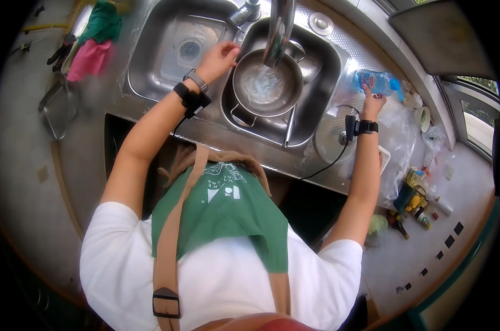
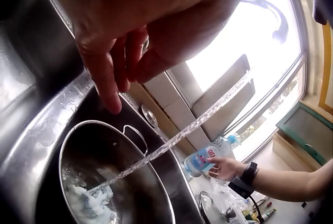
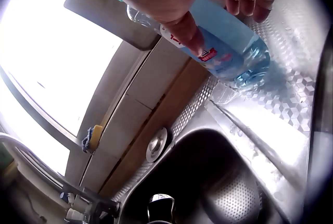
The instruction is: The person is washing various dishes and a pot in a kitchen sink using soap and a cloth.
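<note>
Close in, a green apron [image 1: 222, 220] with brown straps hangs over white sleeves, just short of the front edge of the steel table [image 1: 206, 131]. On the right, near the right wrist, lies a round glass lid [image 1: 328, 142]. Past that edge, the metal pan [image 1: 255, 102] sits in the right basin [image 1: 321, 116], one loop handle towards the person, with a whitish mass inside (suds or cloth, I cannot tell) where a stream of water [image 2: 192, 127] lands. The left grip [image 1: 219, 59] hovers by the pan's left rim, fingers loosely bent and holding nothing. To its left is the other basin [image 1: 156, 60], with a round drain.

The right grip [image 1: 373, 102] is at the clear bottle [image 1: 375, 83] of blue liquid, which stands on the table right of the basin; its thumb lies across the label, while the fingers hang loose at the bottle's side rather than curled round it. A perforated skimmer [image 1: 310, 67] lies in the basin, beyond the pan. Above hangs the tap [image 1: 280, 30]. Behind the basin sits a round metal strainer [image 1: 321, 23]; farther off, a yellow sponge [image 3: 95, 138] rests on the sill, and bright windows [image 3: 47, 36] fill the back.
</note>
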